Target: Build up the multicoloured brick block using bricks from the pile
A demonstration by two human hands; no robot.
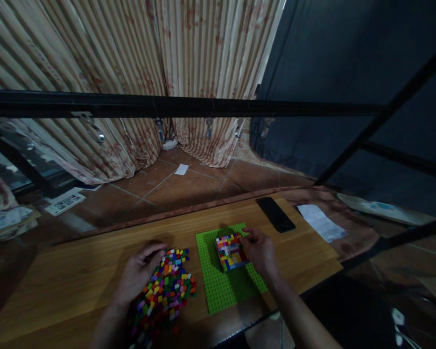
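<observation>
On a green studded baseplate (212,286) sits a small block-like build of many-coloured toy bricks (234,252). My right hand (259,252) is at the build's right side, its fingers bent and closed by the far right corner. Whatever lies between those fingertips is too small to make out. To the left of the plate, loose toy bricks (170,281) of many colours lie heaped on the table. Against the heap's left edge is my left hand (140,274), with thumb and forefinger drawn together near the topmost bricks. Its fingertips show no clear object.
A wooden table (76,271) carries everything. A black phone (275,214) lies behind and right of the plate, with a white paper (321,222) past the table's right end. A dark metal bar (203,106) crosses beyond, before striped curtains (112,58).
</observation>
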